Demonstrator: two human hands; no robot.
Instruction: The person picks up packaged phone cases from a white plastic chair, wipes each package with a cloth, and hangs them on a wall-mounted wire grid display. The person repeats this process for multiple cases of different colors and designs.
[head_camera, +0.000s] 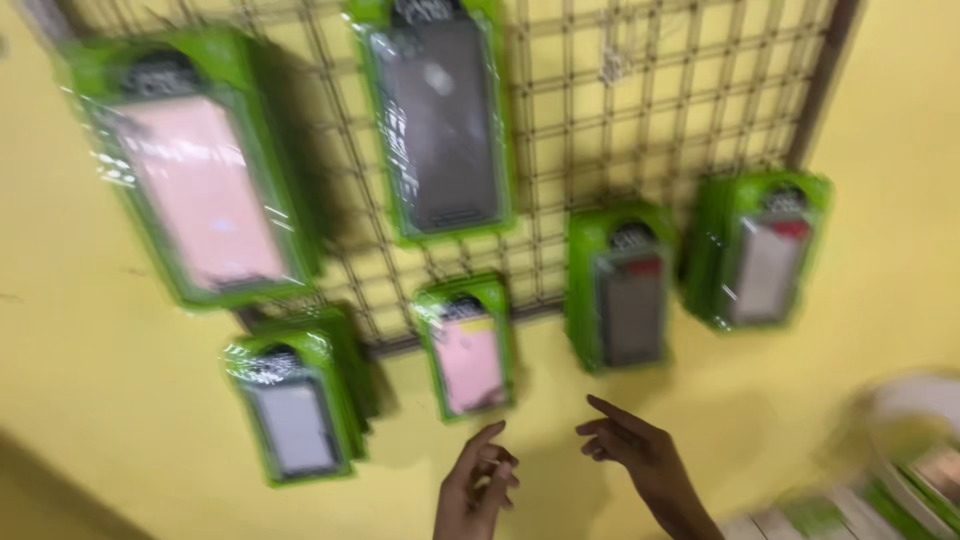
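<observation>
Below the wire grid (600, 130), both hands are empty with fingers loose: left hand (478, 490) and right hand (640, 455), near the small pink case (468, 350).

blurred packages (905, 470) cut off bottom right

A small shop's display wall is shown: a dark wire grid rack (600, 120) is fixed to a yellow painted wall (900, 330), and stacks of green, film-wrapped phone-case packages (440, 120) are hung from it in rows, pink, grey and dark cases being seen through clear fronts.
</observation>
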